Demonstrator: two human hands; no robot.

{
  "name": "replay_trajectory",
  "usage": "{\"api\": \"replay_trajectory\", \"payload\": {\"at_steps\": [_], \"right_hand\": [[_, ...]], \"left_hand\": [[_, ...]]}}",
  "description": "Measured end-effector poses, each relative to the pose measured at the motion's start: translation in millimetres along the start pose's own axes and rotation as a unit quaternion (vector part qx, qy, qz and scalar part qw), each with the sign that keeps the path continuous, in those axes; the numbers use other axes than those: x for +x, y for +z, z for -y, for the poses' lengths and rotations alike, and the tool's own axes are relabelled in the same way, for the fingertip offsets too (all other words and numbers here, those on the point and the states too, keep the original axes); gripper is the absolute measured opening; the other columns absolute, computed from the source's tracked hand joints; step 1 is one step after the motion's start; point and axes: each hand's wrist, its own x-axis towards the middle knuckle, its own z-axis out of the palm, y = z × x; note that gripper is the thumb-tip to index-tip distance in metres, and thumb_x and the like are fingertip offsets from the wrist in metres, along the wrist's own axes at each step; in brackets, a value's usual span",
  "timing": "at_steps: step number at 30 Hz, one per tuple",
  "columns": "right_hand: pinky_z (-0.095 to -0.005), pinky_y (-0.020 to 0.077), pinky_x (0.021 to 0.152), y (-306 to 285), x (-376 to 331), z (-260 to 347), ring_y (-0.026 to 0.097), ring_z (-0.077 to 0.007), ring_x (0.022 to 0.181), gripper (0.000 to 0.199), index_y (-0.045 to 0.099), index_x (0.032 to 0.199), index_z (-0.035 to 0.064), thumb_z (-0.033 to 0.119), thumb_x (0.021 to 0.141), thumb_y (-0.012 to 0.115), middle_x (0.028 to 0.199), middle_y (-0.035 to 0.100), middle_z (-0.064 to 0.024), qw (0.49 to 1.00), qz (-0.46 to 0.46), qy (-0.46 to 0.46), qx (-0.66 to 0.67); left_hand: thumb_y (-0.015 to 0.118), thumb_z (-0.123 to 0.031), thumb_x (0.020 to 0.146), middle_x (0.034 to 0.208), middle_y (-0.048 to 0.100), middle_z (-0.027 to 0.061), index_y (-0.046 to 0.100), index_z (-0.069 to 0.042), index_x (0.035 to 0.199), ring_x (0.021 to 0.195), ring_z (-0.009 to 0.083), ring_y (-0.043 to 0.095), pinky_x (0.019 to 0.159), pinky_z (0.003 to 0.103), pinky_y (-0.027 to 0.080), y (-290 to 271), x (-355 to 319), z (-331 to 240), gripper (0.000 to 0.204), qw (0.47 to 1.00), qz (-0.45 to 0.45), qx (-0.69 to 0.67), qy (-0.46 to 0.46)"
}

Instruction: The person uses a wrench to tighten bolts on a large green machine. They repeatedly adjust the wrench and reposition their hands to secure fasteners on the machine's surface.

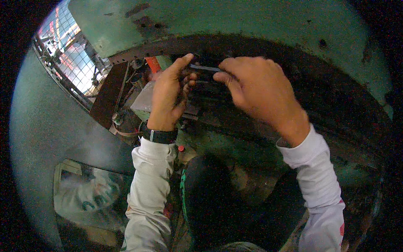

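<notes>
Between left hand (167, 92) and right hand (265, 91) runs a grey strip (204, 68).

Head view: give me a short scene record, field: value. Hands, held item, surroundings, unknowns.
left hand: thumb raised, fingers curled, at the strip's left end; grip unclear
right hand: pinches the strip's right end between thumb and forefinger
held item: thin grey strip, spanning the gap between the hands
worn: dark wristband on left wrist; light long sleeves
beyond hands: worn green panel
upper left: wire grid
below left wrist: small red knob-like part
unknown: strip's exact kind
</notes>
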Motion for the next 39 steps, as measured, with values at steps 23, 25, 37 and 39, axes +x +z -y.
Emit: {"api": "replay_trajectory", "payload": {"at_steps": [23,25,37,39], "right_hand": [[-0.0393,0.0395,0.048,12,-23,11,0.055,-0.0298,0.053,0.042,0.053,0.064,0.0104,0.043,0.083,0.071,0.059,0.054,-0.0086,0.969,-0.198,0.098,-0.111],[-0.0374,0.0416,0.050,14,-25,13,0.057,-0.0299,0.055,0.038,0.057,0.067,0.0098,0.041,0.084,0.071,0.062,0.058,-0.0094,0.973,-0.167,0.106,-0.115],[-0.0305,0.0431,0.050,44,-4,5,0.053,-0.0189,0.057,0.055,0.055,0.070,0.0042,0.044,0.101,0.033,0.066,0.057,-0.0103,0.644,-0.594,0.162,0.454],[-0.0286,0.0408,0.045,42,2,8,0.050,-0.0181,0.048,0.060,0.054,0.064,0.0051,0.044,0.104,0.031,0.057,0.054,-0.0100,0.647,-0.640,0.184,0.371]], "left_hand": [[0.075,-0.019,0.088,0.105,0.071,0.0122,0.055,0.006,0.131,0.093,0.0146,0.066,0.084,0.026,0.051,1,-8,14,0.053,0.925,0.063,0.249,0.282],[0.075,-0.019,0.088,0.104,0.071,0.0115,0.055,0.006,0.131,0.091,0.0133,0.066,0.082,0.025,0.051,-6,-4,13,0.053,0.915,0.083,0.279,0.278],[0.075,-0.033,0.084,0.115,0.066,0.0216,0.060,0.001,0.125,0.106,0.0368,0.064,0.091,0.040,0.049,-25,9,20,0.056,0.796,0.040,0.421,0.432],[0.077,-0.033,0.082,0.112,0.064,0.0239,0.058,0.005,0.124,0.104,0.0398,0.062,0.089,0.040,0.049,-25,7,19,0.060,0.788,0.045,0.434,0.435]]}}
